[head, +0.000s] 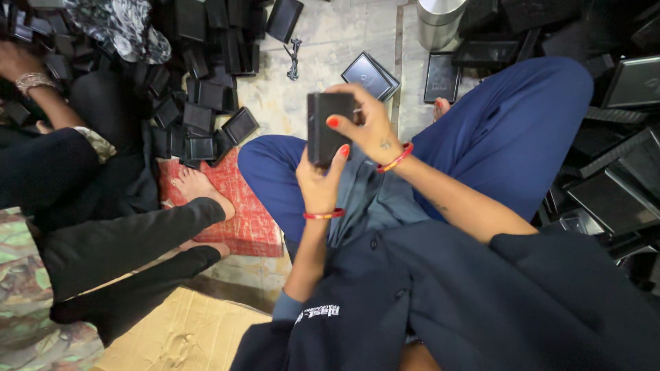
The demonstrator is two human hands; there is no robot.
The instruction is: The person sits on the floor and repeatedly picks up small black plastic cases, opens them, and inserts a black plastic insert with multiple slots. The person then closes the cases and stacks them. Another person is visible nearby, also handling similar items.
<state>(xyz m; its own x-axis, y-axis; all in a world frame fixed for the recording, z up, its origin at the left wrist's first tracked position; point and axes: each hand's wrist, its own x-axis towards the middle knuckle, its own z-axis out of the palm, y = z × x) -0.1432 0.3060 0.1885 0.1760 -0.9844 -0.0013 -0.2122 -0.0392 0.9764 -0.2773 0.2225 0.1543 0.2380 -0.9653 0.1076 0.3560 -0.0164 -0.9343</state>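
Gripping a small black rectangular box point(328, 128) of matt plastic or card, the person sits cross-legged on the floor, with the box held above the lap in dark blue trousers point(509, 137). The left hand point(320, 184) clasps the box from below, thumb up its lower right side; the right hand point(368, 120) closes over its top and right edge, fingers curled round it. Both hands are shut on the same box, and each wrist wears a thin red thread bangle.

How far the work has gone is hard to judge. A large heap of similar black boxes and shallow trays point(199, 103) lies by the floor's upper left edge, more dark trays point(612, 192) are stacked along the right edge, and two flat black lids point(371, 75) rest on the bare stone floor point(323, 41) just beyond the knees. The piles look unsorted, so I judge that much is left; which pieces are finished cannot be told.

The boxes are hard-edged and square-cornered with a dull sheen, while the trays show thin raised rims. A smooth cylindrical steel container point(438, 20) stands near the top edge. A red woven mat point(251, 220) lies to the left of the lap, with another person's bare feet point(199, 189) on it, and crumpled brown cardboard point(185, 333) sits at the lower edge. That person's hand point(17, 62), wearing a bangle, reaches into the heap at the upper left corner.
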